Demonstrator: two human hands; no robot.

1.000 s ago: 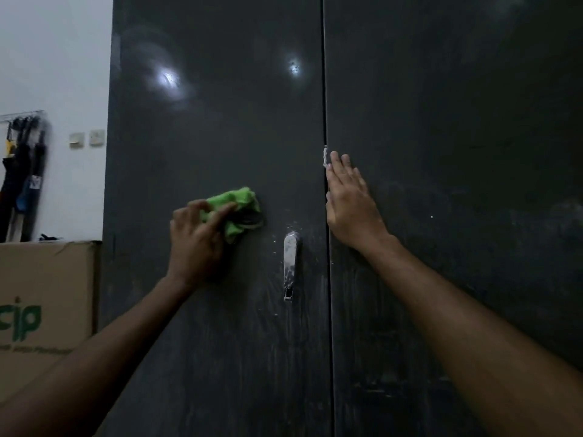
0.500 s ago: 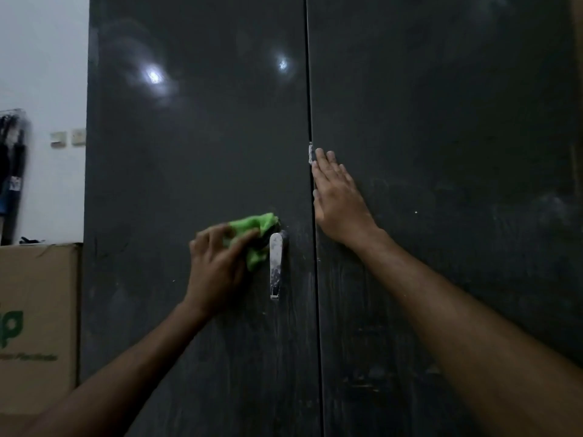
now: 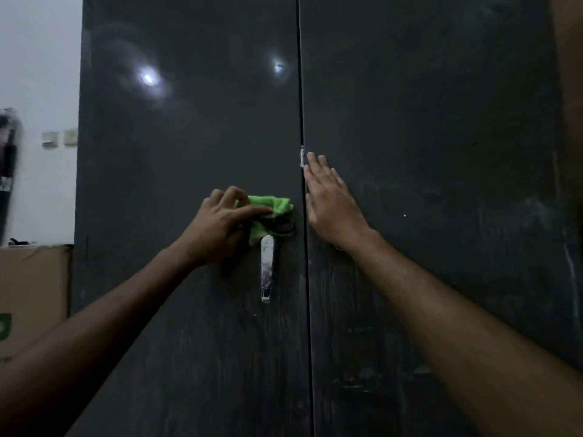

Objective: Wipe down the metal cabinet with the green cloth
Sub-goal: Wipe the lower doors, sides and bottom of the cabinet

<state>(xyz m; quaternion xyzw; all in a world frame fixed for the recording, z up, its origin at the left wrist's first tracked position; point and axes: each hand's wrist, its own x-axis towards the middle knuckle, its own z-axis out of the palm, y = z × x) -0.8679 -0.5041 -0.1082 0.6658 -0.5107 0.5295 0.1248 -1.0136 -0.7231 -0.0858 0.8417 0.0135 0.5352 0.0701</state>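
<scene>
A tall dark metal cabinet (image 3: 195, 127) with two shut doors fills the head view. My left hand (image 3: 217, 225) presses a bunched green cloth (image 3: 271, 208) against the left door, just above the silver handle (image 3: 267, 269) and close to the centre seam. My right hand (image 3: 331, 203) lies flat on the right door, fingers together and pointing up, right beside the seam and a small pale patch (image 3: 302, 156). Dusty streaks mark the lower parts of both doors.
A brown cardboard box (image 3: 31, 294) with green print stands to the left of the cabinet. Behind it is a white wall with two switches (image 3: 60, 137) and dark objects (image 3: 8, 171) hanging at the far left edge.
My left hand has slid the green cloth rightwards along the left door to above the handle, near the seam. My right hand has stayed flat on the right door.
</scene>
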